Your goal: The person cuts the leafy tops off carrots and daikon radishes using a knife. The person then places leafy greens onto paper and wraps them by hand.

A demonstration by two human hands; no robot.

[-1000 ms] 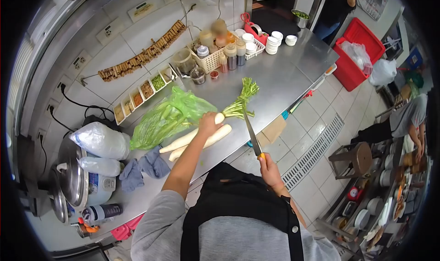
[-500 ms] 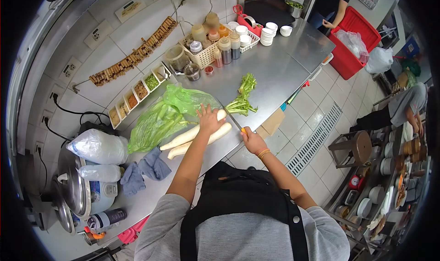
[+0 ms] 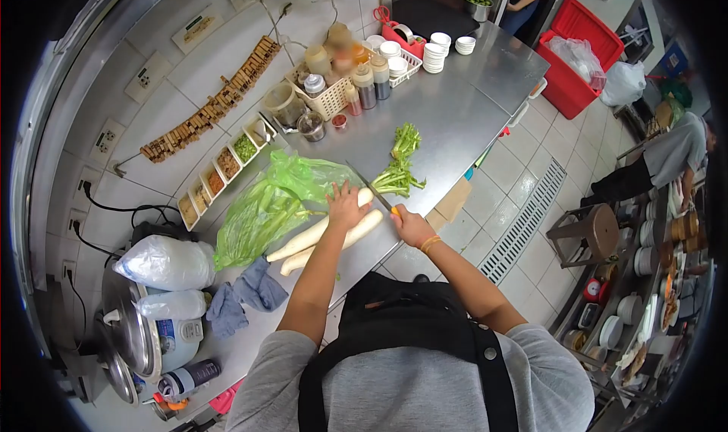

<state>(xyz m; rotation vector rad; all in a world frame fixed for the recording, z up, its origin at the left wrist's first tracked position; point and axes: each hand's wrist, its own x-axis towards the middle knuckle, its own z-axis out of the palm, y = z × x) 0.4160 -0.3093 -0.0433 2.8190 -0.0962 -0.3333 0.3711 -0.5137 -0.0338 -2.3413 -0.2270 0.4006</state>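
Note:
My right hand (image 3: 414, 227) is closed round the orange handle of a knife (image 3: 377, 193), whose blade points away over the steel counter. Two long white radishes (image 3: 362, 231) lie side by side, slanting toward me. My left hand (image 3: 346, 209) rests over the upper radish, gripping it near its cut end, with the fingertips by a green plastic bag (image 3: 262, 212). Leafy green tops (image 3: 396, 175) lie just beyond the blade, apart from the radishes. Part of the upper radish is hidden under my left hand.
Sauce bottles (image 3: 364, 87) and white bowls (image 3: 434, 56) stand along the back. A topping tray (image 3: 220, 170) runs by the wall. Blue cloths (image 3: 258, 284) lie at left. Two other people are at right, near a red cooler (image 3: 565, 91) and a stool (image 3: 595, 231).
The camera view has shifted slightly. The knife now lies beside the radish's cut end, its blade more visible; my hands keep about the same places. The person by the cooler has moved their arm.

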